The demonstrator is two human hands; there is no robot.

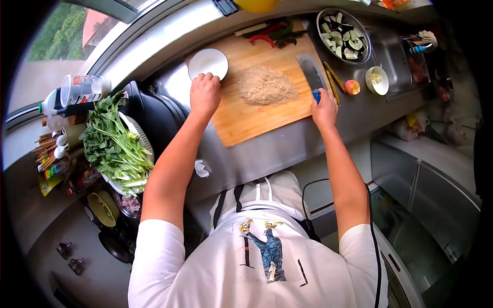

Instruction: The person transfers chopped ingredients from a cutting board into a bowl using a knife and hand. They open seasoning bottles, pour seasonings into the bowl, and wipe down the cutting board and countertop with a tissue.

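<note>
My left hand (205, 96) is closed on the near rim of a white bowl (207, 60) at the left corner of a wooden cutting board (239, 123). A loose mound of pale, finely chopped food (267, 86) lies on the middle of the board; its kind is unclear. On the board's right side, my right hand (325, 109) wraps round the blue handle of a cleaver (309, 72). The wide blade lies flat on the wood, pointing away from me. Red and green peppers (275, 35) rest along the board's far edge.
A metal bowl of cut eggplant (354, 55) stands beyond the board at right. Near it are a partly peeled round item (352, 87), a small white bowl (384, 88) and the sink (391, 49). Leafy greens (115, 146) fill a basket at left.
</note>
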